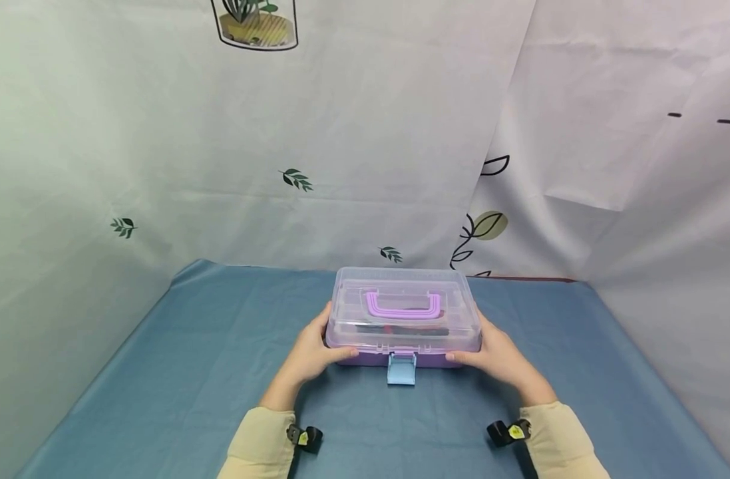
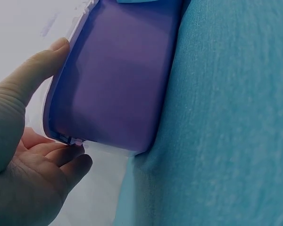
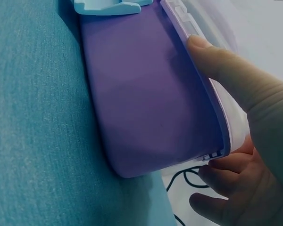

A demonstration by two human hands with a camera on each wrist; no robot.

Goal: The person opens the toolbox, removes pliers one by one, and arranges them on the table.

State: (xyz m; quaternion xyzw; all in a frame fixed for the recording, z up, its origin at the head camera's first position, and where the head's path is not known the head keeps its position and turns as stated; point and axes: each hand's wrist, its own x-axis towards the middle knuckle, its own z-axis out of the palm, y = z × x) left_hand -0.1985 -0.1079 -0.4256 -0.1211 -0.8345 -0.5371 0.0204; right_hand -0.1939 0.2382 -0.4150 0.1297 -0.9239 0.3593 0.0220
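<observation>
Rectangular storage box (image 1: 400, 338), plastic, purple base beneath a clear lid (image 1: 400, 278). Standing flat on the worktop (image 1: 221, 346), itself covered in plain blue cloth. Lid lowered over base. Fittings: lilac U-shaped plastic handle (image 1: 403, 314), lying flat on top of the box; light-blue plastic latch (image 1: 401, 371), at the middle of the box's front, jutting outward, apparently unfastened. Inside the box, through the lid: slender dark item (image 1: 421, 330), not identifiable.

Left hand (image 1: 309, 349), bare, at the box's left end. Fingers partly bent along the end wall, thumb on the front edge; corner of box gripped between.

Right hand (image 1: 502, 352), bare, at the box's right end. Same hold, mirrored.

Governing relation, as judged: box directly between both hands, touching each, long axis running from one to the other; neither hand nearer.

Outlying: cream fabric sleeves (image 1: 259, 442) with black wrist devices (image 1: 313, 440), on the near side of the box; thin black cord (image 3: 177, 175), past the box's right end; white fabric backdrop (image 1: 365, 133) with printed leaves, behind the box.
</observation>
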